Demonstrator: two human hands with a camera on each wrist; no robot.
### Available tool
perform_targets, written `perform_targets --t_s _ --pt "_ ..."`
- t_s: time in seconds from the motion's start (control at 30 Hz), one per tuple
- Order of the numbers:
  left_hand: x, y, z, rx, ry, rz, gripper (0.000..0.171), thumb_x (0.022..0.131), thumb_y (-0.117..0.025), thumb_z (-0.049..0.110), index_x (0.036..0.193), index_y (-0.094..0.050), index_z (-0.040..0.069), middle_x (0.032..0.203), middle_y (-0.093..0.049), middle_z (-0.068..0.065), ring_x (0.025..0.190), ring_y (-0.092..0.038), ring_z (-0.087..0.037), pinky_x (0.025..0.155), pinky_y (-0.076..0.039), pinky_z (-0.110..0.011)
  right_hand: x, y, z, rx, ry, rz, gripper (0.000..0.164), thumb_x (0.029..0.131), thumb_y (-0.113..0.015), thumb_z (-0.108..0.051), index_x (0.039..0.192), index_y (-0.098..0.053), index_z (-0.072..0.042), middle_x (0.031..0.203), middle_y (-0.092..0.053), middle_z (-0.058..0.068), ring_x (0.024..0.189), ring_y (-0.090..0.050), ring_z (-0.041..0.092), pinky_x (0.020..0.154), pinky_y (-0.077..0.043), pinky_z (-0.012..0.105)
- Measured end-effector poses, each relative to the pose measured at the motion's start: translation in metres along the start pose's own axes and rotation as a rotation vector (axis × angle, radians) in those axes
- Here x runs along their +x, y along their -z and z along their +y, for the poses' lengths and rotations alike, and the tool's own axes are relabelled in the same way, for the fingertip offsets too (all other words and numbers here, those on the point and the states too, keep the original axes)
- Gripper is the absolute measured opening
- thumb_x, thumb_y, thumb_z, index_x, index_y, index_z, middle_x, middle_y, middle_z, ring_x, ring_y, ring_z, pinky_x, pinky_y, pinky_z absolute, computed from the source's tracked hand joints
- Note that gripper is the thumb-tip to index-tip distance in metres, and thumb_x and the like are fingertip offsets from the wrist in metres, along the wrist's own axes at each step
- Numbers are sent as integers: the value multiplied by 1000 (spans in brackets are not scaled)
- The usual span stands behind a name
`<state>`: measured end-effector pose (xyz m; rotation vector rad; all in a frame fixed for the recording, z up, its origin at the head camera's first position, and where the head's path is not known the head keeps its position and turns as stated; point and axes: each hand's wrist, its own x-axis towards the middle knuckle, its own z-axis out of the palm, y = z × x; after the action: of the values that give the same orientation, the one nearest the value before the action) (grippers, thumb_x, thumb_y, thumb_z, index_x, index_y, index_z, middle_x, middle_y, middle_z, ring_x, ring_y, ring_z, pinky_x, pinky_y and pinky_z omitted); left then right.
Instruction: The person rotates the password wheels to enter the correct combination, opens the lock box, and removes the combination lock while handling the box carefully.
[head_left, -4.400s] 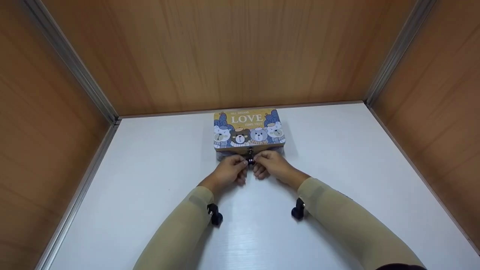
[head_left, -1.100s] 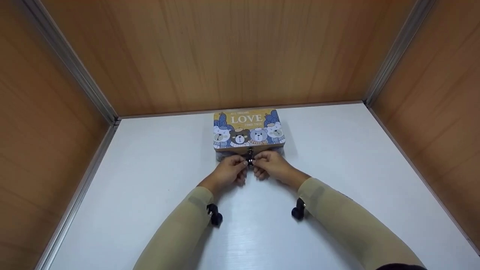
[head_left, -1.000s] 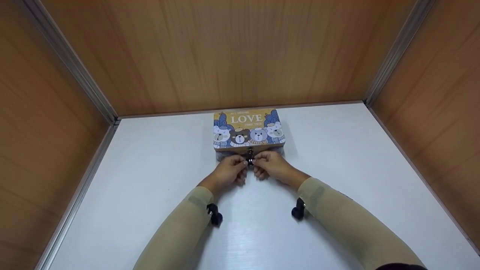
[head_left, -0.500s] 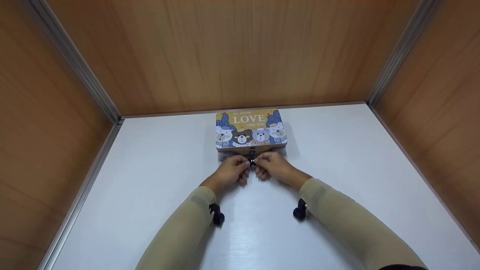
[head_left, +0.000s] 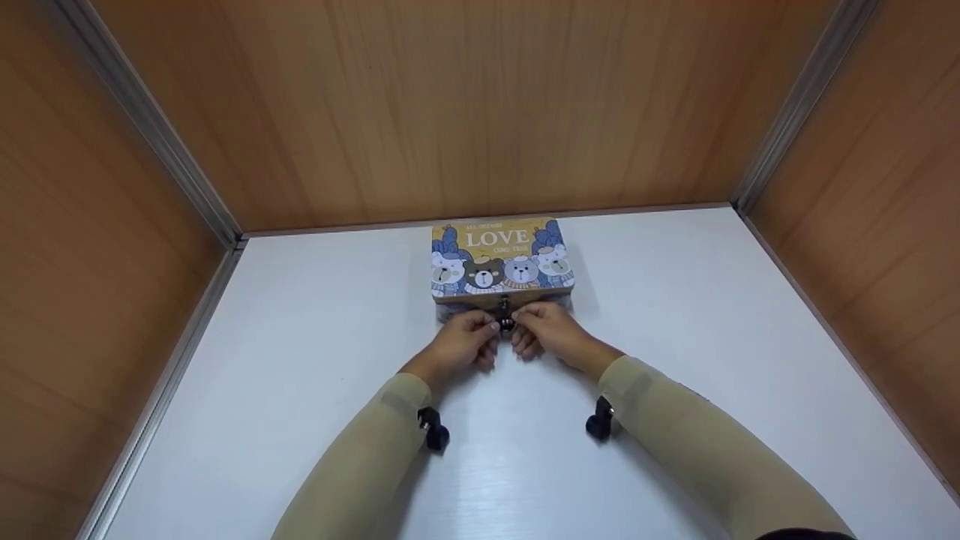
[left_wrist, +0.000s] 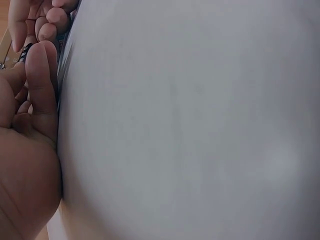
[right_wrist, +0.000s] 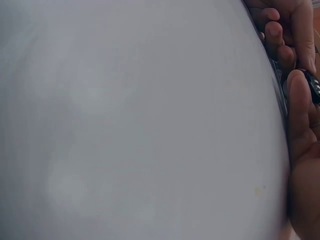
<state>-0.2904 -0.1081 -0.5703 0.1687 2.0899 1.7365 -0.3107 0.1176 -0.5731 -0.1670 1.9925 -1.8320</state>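
A lidded tin box (head_left: 502,259) with bear drawings and the word LOVE on top sits closed near the back wall. From the clasp at its front hangs a small black combination padlock (head_left: 506,324), its pale-marked dials showing in the right wrist view. My left hand (head_left: 461,341) pinches the padlock's left side between thumb and index finger. On its other side, my right hand (head_left: 547,330) holds thumb and index fingertips at the dials, the other fingers curled beneath. The fingers hide part of the padlock and the box's lower front.
The box stands on a white tabletop (head_left: 337,315). A wood-grain panel (head_left: 480,112) rises behind it, with similar panels on the left and right. Metal strips (head_left: 161,142) line the corners. Each sleeve carries a small black wrist camera (head_left: 433,431).
Both hands stay at the padlock. The right thumb and index finger shift slightly at its right side, so more of the black body shows now than a second ago. The box stays put.
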Motion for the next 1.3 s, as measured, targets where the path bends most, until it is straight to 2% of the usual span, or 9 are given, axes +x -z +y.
perform_targets --t_s 0.2,0.37,0.5,0.87,1.17,1.3 --pt "1 0 -1 4 -10 1 19 120 -58 18 119 -68 1 91 -68 -5 68 -67 -15 62 -62 -26 3 2 2 22 -12 4 27 117 -59 -20 111 -74 2 81 -76 7 63 -75 16 59 -67 28" --pt "2 0 -2 0 -7 3 19 120 -58 18 119 -67 1 93 -68 -5 68 -67 -15 62 -61 -26 4 2 3 9 -9 11 18 110 -67 -12 119 -73 2 82 -77 8 64 -75 16 60 -67 28" --pt "1 0 -2 -1 -4 6 19 120 -58 18 119 -67 1 93 -68 -5 68 -68 -15 62 -62 -27 3 1 2 -14 3 12 23 107 -71 -9 125 -70 4 84 -77 8 66 -75 15 62 -68 28" --pt "1 -1 -3 0 -29 2 21 119 -60 18 114 -67 -1 87 -67 -4 65 -68 -14 61 -61 -26 1 1 2 -34 5 -8 15 113 -66 -11 112 -74 2 81 -77 7 64 -75 14 60 -67 26" --pt "2 0 -2 -5 -10 -6 18 120 -57 16 116 -66 1 91 -67 -5 67 -69 -16 61 -64 -27 -1 0 0 -26 -11 11 21 115 -64 -16 116 -76 1 82 -76 6 64 -74 15 59 -66 27" --pt "3 0 -1 -10 0 -7 17 120 -57 15 117 -66 1 90 -67 -5 67 -69 -15 62 -64 -27 0 0 -1 -27 -14 25 21 112 -66 -14 122 -73 3 82 -76 6 64 -74 14 58 -66 26"
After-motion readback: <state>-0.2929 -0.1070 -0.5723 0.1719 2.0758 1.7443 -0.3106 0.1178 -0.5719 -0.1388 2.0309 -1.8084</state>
